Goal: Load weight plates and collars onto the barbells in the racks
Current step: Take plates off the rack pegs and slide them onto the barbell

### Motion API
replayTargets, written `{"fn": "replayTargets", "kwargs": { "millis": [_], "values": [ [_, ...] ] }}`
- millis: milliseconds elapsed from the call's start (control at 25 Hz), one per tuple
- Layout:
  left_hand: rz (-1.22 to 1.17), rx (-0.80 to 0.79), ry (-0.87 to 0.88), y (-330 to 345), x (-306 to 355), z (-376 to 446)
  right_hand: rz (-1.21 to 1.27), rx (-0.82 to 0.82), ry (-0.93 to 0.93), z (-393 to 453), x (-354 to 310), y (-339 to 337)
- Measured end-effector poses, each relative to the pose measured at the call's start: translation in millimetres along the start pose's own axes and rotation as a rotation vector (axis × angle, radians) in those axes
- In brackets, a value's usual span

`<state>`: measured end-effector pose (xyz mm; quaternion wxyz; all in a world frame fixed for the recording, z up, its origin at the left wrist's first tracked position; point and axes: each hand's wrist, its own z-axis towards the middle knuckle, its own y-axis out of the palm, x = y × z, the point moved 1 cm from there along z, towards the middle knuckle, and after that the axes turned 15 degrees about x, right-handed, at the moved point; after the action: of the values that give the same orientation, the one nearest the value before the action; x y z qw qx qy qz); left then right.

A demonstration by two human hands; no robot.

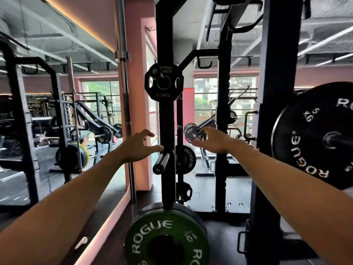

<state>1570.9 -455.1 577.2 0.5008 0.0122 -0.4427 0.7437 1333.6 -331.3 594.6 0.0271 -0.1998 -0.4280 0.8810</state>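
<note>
Before the black rack upright (166, 119), both arms reached forward, bare. Left hand (138, 146) was spread, fingers loose, holding nothing, its fingertips just beside the empty storage peg (161, 163). Right hand (212, 139) was likewise released, fingers extended toward a small black plate (190, 131) behind the upright; contact could not be told. A 2.5KG plate (163, 82) hung higher on the upright. Green 10 plate (166, 238) sat low, at the base. At right, a black 5 KG plate (313, 136) sat loaded on a barbell sleeve (342, 140).
</note>
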Motion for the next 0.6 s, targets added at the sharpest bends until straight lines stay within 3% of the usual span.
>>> {"fn": "replayTargets", "kwargs": {
  "millis": [440, 600],
  "values": [
    [0.024, -0.001, 0.046, -54, 98, -132, 0.043, 0.001, 0.065, -151, -7, -104],
    [-0.062, -0.022, 0.042, -40, 146, -178, -0.116, -0.018, 0.155, -216, 30, -150]
  ]
}}
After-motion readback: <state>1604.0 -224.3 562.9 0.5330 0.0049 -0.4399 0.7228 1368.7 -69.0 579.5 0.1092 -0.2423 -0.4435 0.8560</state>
